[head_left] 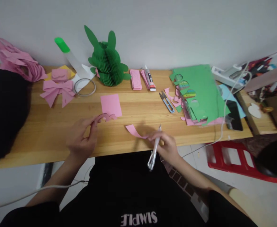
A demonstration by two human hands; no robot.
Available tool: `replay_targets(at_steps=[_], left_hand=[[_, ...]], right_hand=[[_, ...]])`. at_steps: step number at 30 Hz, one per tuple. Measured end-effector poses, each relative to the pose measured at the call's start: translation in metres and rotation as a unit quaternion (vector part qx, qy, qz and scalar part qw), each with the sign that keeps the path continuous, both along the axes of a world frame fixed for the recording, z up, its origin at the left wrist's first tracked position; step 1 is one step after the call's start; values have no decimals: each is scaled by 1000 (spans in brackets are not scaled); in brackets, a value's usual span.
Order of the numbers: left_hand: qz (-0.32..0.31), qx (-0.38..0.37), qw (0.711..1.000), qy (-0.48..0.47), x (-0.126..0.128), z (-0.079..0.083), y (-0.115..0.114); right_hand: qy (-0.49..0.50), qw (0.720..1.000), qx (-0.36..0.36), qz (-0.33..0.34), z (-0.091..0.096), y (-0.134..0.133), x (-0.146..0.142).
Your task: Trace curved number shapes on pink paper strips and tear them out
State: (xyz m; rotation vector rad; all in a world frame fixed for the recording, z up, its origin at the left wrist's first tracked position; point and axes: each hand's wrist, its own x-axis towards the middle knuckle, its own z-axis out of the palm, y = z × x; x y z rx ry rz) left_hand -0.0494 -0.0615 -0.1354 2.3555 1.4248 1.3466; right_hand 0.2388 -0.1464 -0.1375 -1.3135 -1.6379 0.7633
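Observation:
My left hand (81,137) is closed in a pinch on a curled pink paper strip (104,117) just above the wooden table (46,135). My right hand (165,146) is wrapped round a squeezed silvery glue tube (154,149), its tip pointing up and away. The same hand also pinches a second pink paper strip (134,130) that sticks out to the left. A pink paper square (111,105) lies flat just beyond the left hand's strip.
At the back stand a green honeycomb paper rabbit (107,61), a pink bow (56,90), a tape ring (85,87), pink strips (135,78) and another glue tube (150,79). Thread snips (167,101) lie beside green and pink sheets (200,91). A red stool (233,157) stands right.

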Motion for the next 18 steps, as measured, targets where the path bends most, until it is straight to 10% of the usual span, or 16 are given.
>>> replay_targets(at_steps=[2, 5, 18], left_hand=[[-10, -19, 1000, 4, 0, 0, 2], [-8, -16, 1000, -1, 0, 2, 4], [-38, 1, 998, -47, 23, -1, 12]], right_hand=[[109, 988, -70, -89, 15, 22, 5], [179, 970, -165, -26, 34, 59, 14], [41, 958, -210, 193, 22, 150, 12]])
